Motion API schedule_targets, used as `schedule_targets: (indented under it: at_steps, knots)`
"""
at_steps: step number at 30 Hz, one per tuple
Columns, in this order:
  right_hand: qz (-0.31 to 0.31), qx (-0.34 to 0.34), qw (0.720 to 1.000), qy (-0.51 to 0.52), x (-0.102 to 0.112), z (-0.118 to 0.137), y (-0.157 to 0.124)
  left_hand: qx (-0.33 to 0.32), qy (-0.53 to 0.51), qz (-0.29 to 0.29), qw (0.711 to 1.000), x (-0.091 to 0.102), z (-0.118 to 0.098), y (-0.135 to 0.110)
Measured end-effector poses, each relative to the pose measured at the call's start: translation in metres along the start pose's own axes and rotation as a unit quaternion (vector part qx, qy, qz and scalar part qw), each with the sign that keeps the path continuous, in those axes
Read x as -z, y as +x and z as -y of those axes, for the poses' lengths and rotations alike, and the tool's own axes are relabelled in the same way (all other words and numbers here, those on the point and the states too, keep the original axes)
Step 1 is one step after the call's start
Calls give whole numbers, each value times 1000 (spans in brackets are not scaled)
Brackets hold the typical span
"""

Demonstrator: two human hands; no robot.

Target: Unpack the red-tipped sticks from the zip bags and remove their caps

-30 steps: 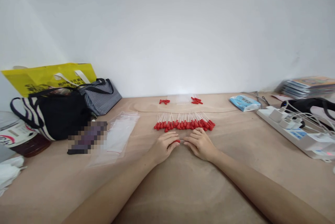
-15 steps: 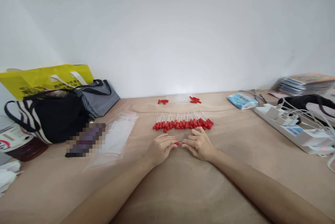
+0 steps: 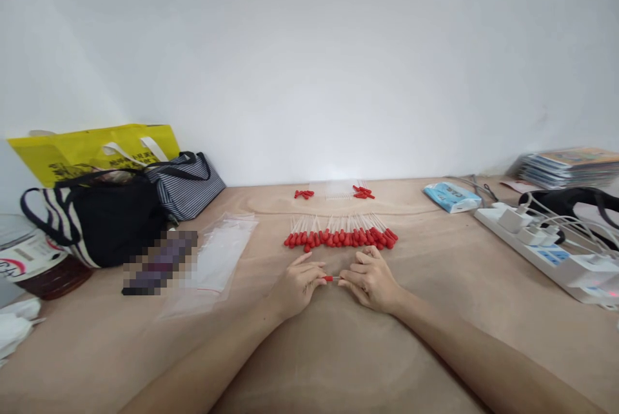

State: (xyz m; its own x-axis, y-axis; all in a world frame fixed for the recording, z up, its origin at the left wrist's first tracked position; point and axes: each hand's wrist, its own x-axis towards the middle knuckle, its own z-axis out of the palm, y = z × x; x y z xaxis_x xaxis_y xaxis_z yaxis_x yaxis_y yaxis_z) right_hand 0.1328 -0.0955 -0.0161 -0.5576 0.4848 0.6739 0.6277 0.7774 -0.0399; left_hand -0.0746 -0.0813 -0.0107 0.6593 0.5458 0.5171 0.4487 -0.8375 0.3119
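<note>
Between my two hands a dropper with a red rubber bulb (image 3: 328,278) lies level, just above or on the table. My left hand (image 3: 300,282) pinches the bulb end. Fingers of my right hand (image 3: 370,280) are closed on the thin clear tube (image 3: 336,278) on the other side. Most of the tube is hidden behind those fingers. Just beyond my hands, several red-bulbed droppers (image 3: 338,238) form a row, bulbs towards me and tubes pointing to the wall. Farther back lie two small piles of loose red bulbs, a left pile (image 3: 304,195) and a right pile (image 3: 363,192).
Clear zip bags (image 3: 225,253) lie at left, beside a blurred dark object (image 3: 164,262). Behind are a black bag (image 3: 113,220), a striped bag (image 3: 186,185) and a bottle (image 3: 43,266). At right are a blue tissue pack (image 3: 452,197) and a power strip (image 3: 536,249) with cables.
The view has tilted slightly, so everything sits a little lower in the picture. Both hands keep hold of the same dropper, with slightly more of its red bulb showing.
</note>
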Motion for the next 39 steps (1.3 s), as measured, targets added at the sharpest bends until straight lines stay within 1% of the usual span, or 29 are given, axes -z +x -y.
schedule_targets:
  at_steps: [5, 8, 11, 13, 15, 17, 19, 21, 23, 26, 28, 30, 33, 35, 39]
  knots:
    - [-1, -3, 1000, 11, 2, 0, 0, 2, -5, 3, 1000, -2, 2, 0]
    - [0, -33, 999, 16, 5, -6, -5, 9, 3, -23, 1000, 3, 8, -5]
    - [6, -98, 995, 18, 5, -13, -11, 45, 30, -65, 996, 12, 13, -11]
    - [23, -129, 991, 22, 3, -15, -13, 62, 45, -78, 994, 17, 14, -14]
    - [50, -141, 988, 25, -1, -15, -13, 84, 59, -99, 990, 19, 14, -14]
    - [72, -142, 987, 28, -4, -14, -12, 123, 72, -129, 981, 20, 14, -14]
    - [75, -137, 987, 26, -6, -12, -11, 157, 77, -139, 975, 19, 13, -13]
    - [57, -132, 990, 1, -7, -10, -10, 178, 70, -132, 973, 18, 13, -13]
    - [36, -130, 990, -43, -8, -8, -8, 184, 62, -131, 972, 16, 12, -12]
    - [28, -128, 988, -79, -11, -3, -3, 151, 54, -115, 980, 12, 11, -10]
    - [39, -128, 989, -63, -11, 1, 1, 125, 51, -88, 987, 11, 11, -8]
    - [55, -138, 988, -31, -10, 3, 3, 121, 57, -75, 988, 11, 13, -7]
    - [87, -154, 984, 21, -7, 5, 5, 135, 63, -68, 987, 13, 17, -6]
    - [106, -156, 981, 51, -6, 4, 5, 143, 49, -58, 987, 15, 19, -6]
    - [121, -160, 977, 77, -5, 3, 4, 169, 5, -38, 985, 15, 19, -7]
